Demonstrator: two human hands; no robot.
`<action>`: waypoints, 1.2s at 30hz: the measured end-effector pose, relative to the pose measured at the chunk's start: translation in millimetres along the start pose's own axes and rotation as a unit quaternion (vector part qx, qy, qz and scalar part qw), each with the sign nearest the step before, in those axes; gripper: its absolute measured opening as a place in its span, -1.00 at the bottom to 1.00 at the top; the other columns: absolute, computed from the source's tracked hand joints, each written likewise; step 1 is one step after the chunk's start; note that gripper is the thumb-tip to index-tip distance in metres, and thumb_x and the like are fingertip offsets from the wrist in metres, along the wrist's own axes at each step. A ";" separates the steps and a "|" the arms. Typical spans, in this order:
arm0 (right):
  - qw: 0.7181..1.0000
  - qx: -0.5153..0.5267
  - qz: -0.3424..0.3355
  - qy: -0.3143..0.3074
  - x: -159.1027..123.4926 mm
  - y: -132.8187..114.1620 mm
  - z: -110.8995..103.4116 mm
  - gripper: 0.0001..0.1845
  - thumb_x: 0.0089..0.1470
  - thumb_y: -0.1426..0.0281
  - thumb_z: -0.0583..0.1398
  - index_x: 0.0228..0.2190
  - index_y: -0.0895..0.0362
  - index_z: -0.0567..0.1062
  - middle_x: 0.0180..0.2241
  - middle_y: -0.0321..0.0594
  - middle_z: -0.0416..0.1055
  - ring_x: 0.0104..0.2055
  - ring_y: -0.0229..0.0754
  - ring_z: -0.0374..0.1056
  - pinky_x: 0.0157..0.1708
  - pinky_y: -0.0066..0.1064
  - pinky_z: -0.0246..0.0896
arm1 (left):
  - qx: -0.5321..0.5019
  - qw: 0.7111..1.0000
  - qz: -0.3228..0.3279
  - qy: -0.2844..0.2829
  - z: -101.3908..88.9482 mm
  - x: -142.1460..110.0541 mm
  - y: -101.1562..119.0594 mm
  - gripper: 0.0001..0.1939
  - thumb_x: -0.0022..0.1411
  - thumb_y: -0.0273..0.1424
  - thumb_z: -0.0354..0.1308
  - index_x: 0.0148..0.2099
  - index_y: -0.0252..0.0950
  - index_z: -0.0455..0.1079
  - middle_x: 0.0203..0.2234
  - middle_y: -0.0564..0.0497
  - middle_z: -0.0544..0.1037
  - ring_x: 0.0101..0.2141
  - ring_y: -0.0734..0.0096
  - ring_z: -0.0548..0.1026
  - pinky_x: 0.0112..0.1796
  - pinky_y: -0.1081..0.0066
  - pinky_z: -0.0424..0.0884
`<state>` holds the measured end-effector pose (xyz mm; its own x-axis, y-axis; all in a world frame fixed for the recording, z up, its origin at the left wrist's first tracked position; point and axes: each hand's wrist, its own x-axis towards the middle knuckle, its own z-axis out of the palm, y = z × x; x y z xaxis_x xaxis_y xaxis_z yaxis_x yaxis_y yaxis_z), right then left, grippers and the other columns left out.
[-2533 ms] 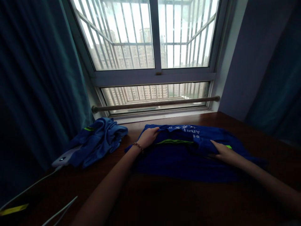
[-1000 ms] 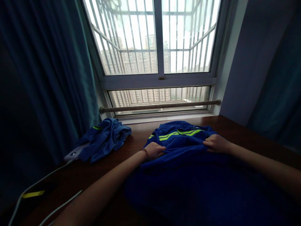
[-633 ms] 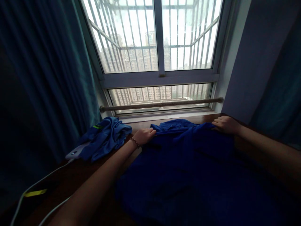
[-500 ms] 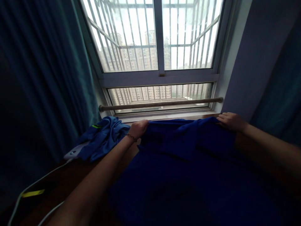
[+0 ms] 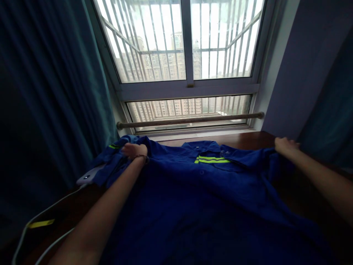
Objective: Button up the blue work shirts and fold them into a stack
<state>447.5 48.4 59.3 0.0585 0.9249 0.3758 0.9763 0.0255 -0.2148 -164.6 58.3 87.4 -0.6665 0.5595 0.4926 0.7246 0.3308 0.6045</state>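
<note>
A dark blue work shirt [image 5: 176, 191] lies spread in front of me, its collar towards the window. A yellow-green reflective stripe [image 5: 213, 159] crosses its chest, above a button. My left hand [image 5: 135, 150], with a bracelet at the wrist, is at the shirt's left shoulder; its fingers are smeared by motion. At the far right end of the shoulder, my right hand [image 5: 286, 145] is closed on the cloth, slightly blurred. Beside my left hand lies a crumpled blue garment [image 5: 110, 160] with a yellow-green stripe.
A pale device [image 5: 89, 177] with a white cable [image 5: 52, 206] lies by the crumpled garment. A yellow strip [image 5: 41, 223] is at lower left. The brown wooden surface [image 5: 248, 139] meets a barred window with a rail [image 5: 190, 120] across it. A blue curtain [image 5: 91, 92] hangs at left.
My hands have moved apart, left hand leftwards and right hand rightwards. The shirt's upper part has unfolded, and its collar, button and reflective stripe now show.
</note>
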 end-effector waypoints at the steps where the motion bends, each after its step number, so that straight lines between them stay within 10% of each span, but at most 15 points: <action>1: 0.999 -0.025 0.046 0.002 1.1 -33.3 5.5 -0.70 -0.08 0.20 0.04 -0.43 0.15 0.43 -0.27 0.15 0.34 -0.09 0.32 0.19 -0.21 0.34 -0.17 | 0.005 0.998 0.036 0.043 2.3 -8.8 11.2 -0.48 0.03 -0.48 -0.07 0.07 -0.58 0.04 0.01 -0.50 0.14 0.02 -0.15 0.16 -0.16 -0.06 0.18; 4: 0.998 -0.030 0.033 -0.047 -9.0 -139.4 33.2 -0.57 -0.01 0.20 0.00 -0.16 0.19 0.36 -0.08 0.18 0.22 -0.02 0.31 0.11 -0.19 0.28 -0.10 | -0.031 0.943 0.328 -0.047 15.6 -40.8 47.0 -0.65 0.10 -0.44 -0.07 -0.03 -0.38 0.21 -0.03 -0.23 0.27 0.03 0.14 0.19 -0.02 0.18 0.15; 7: 0.985 0.013 0.057 -0.165 -37.5 -226.8 74.3 -0.30 -0.04 -0.05 -0.05 0.07 0.05 0.15 0.08 0.08 0.04 0.05 0.44 -0.05 -0.21 0.36 -0.17 | -0.042 0.764 0.537 -0.355 42.7 -80.1 70.6 -0.73 0.17 -0.35 -0.08 -0.10 -0.28 0.30 -0.15 -0.06 0.41 -0.10 0.36 0.35 -0.05 0.40 0.21; 9: 0.963 0.011 0.103 -0.249 -54.1 -258.5 101.2 -0.15 -0.11 -0.16 -0.08 0.13 0.03 0.02 0.16 0.08 -0.14 0.09 0.56 -0.24 -0.23 0.42 -0.26 | 0.007 0.686 0.560 -0.464 65.1 -105.4 72.6 -0.63 0.16 -0.24 -0.04 -0.01 -0.26 0.26 -0.05 -0.05 0.37 -0.04 0.35 0.30 -0.02 0.40 0.18; 16: 0.969 -0.014 -0.029 -0.245 -22.7 -241.4 145.3 -0.17 -0.06 -0.17 -0.24 0.17 -0.03 -0.11 0.22 -0.07 -0.29 0.18 0.38 -0.45 -0.08 0.31 -0.34 | 0.090 0.760 0.476 -0.434 114.4 -133.5 43.8 -0.39 0.18 0.00 -0.29 0.22 -0.13 -0.06 0.20 -0.02 -0.04 0.17 0.11 -0.07 0.06 -0.06 -0.11; 24: 0.988 -0.017 -0.033 -0.149 -12.2 -246.2 158.6 -0.37 0.05 -0.03 -0.17 0.10 -0.06 0.11 0.17 -0.14 -0.07 0.15 0.30 -0.25 -0.08 0.28 -0.30 | 0.108 0.799 0.402 -0.434 128.4 -138.3 62.8 -0.49 0.15 -0.16 -0.15 0.17 0.00 0.03 0.17 -0.09 0.03 0.12 -0.13 -0.04 -0.08 -0.30 -0.10; 30: 0.987 0.044 -0.149 -0.047 -14.6 -256.4 149.6 -0.65 0.12 0.31 -0.07 -0.26 0.18 0.44 -0.19 -0.02 0.33 -0.08 -0.05 0.17 -0.09 -0.24 0.01 | -0.049 0.803 0.448 -0.390 134.3 -141.1 55.5 -0.51 0.05 -0.47 -0.04 0.06 -0.07 0.22 0.08 0.07 0.22 0.12 0.18 0.01 0.06 -0.09 -0.15; 36: 0.976 0.093 -0.183 -0.065 -14.6 -272.3 151.1 -0.78 0.07 0.40 0.02 -0.40 0.12 0.46 -0.38 -0.22 0.38 -0.32 -0.27 0.28 -0.30 -0.51 0.08 | -0.172 0.830 0.358 -0.391 143.0 -140.3 60.4 -0.74 0.04 -0.40 0.06 -0.19 -0.24 0.44 -0.23 -0.01 0.45 -0.16 0.30 0.33 -0.11 0.31 0.23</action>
<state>149.3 85.2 -23.9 -0.3264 0.8804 0.3441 0.8710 0.4215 -0.2522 -2.3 108.4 -34.8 0.3287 0.8858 0.3275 0.7040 -0.4610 0.5403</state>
